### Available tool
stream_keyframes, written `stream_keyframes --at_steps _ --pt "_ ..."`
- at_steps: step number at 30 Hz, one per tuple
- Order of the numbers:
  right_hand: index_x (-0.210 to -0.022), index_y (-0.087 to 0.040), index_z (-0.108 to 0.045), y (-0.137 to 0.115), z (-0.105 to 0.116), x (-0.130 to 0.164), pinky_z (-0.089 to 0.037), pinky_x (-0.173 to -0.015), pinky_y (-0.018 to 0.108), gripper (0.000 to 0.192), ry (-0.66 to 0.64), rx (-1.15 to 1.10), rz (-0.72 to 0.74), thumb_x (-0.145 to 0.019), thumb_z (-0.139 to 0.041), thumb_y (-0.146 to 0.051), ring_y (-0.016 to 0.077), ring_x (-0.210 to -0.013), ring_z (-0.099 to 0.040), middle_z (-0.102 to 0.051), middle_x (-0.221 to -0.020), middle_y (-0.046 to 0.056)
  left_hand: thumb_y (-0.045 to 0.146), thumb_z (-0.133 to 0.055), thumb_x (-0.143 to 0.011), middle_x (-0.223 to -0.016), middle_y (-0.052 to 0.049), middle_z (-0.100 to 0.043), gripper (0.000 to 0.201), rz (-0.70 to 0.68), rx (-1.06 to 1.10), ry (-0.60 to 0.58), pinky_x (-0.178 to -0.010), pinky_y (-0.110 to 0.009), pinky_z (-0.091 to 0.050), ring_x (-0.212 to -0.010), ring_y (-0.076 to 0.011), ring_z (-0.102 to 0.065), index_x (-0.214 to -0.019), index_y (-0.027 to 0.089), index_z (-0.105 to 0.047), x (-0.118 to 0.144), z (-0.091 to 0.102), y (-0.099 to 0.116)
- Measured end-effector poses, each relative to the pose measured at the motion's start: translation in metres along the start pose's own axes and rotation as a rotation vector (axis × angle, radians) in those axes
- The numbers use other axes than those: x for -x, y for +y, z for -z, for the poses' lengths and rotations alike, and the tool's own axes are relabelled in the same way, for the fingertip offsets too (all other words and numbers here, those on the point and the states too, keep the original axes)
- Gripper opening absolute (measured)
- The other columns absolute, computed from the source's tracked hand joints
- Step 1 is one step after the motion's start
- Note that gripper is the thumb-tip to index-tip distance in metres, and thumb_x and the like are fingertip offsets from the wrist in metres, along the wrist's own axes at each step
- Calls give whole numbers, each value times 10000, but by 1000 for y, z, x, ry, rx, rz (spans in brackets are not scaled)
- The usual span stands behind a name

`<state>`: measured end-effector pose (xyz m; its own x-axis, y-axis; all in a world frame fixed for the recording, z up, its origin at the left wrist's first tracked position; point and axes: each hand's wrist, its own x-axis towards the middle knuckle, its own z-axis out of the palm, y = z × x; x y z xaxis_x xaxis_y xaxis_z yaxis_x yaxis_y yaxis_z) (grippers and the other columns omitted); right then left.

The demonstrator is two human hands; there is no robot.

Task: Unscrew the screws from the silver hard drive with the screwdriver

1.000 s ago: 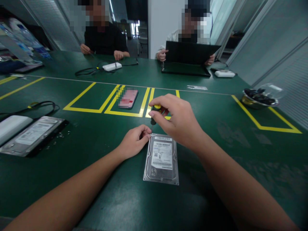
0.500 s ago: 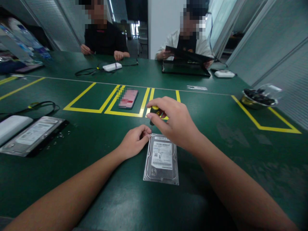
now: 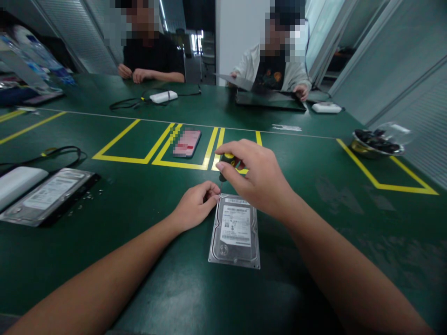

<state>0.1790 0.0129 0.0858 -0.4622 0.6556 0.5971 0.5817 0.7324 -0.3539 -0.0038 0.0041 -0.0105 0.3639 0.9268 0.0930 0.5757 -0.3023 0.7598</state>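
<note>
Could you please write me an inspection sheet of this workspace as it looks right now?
Surface: green table with yellow tape boxes.
Job's things: hard drive lies flat, label up; screwdriver stands upright at its far left corner.
Clutter: second hard drive, white box, phone, metal bowl.
Hands: right hand grips the screwdriver handle; left hand pinches at the drive's corner by the tip.
Cables: black cable looped at left.
Surroundings: two other people seated across; one handles a laptop.
</note>
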Motion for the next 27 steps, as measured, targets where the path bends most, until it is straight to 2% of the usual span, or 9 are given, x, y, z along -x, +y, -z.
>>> stream_keyframes --at_steps 5,9,13,16,23,27 --pt "-1052 -172 -662 -3 9 -1 -435 -796 302 195 7 34 -4 -918 -549 -258 179 -878 -611 -690 -969 43 263 -502 -890 -814 -6 -632 123 0 -4 6 -678 -288 -417 -735 -159 -563 -935 178 -578 0 -1 -2" --pt "-1046 -189 -665 -16 33 -1 -450 -780 324 180 37 85 15 -917 -555 -250 188 -871 -622 -699 -987 41 258 -502 -891 -819 -7 -635 124 0 3 1 -680 -287 -421 -748 -160 -575 -946 179 -578 1 -1 -3" --pt "-1029 -201 -663 -31 63 3 -460 -730 317 163 -42 100 58 -921 -547 -237 164 -803 -620 -698 -938 20 255 -512 -889 -807 1 -623 107 -4 -3 7 -679 -287 -414 -735 -154 -564 -926 179 -577 1 -1 -3" --pt "-986 -213 -659 -36 78 6 -455 -702 305 126 -102 94 89 -905 -563 -226 153 -776 -608 -680 -891 4 264 -511 -892 -801 3 -617 108 -11 -10 6 -684 -289 -413 -731 -153 -560 -920 180 -575 1 -2 -3" --pt "-889 -235 -667 -42 83 10 -376 -597 320 83 -255 122 82 -880 -589 -261 160 -648 -545 -620 -743 -9 291 -510 -895 -792 7 -616 132 -18 -17 24 -662 -280 -413 -717 -154 -554 -935 184 -577 2 -2 -5" --pt "-864 -227 -671 -52 87 12 -345 -566 330 91 -242 157 63 -879 -588 -262 151 -619 -513 -599 -729 -3 274 -512 -896 -798 9 -624 122 -22 -8 23 -671 -279 -419 -729 -153 -564 -933 181 -581 2 -2 -5"
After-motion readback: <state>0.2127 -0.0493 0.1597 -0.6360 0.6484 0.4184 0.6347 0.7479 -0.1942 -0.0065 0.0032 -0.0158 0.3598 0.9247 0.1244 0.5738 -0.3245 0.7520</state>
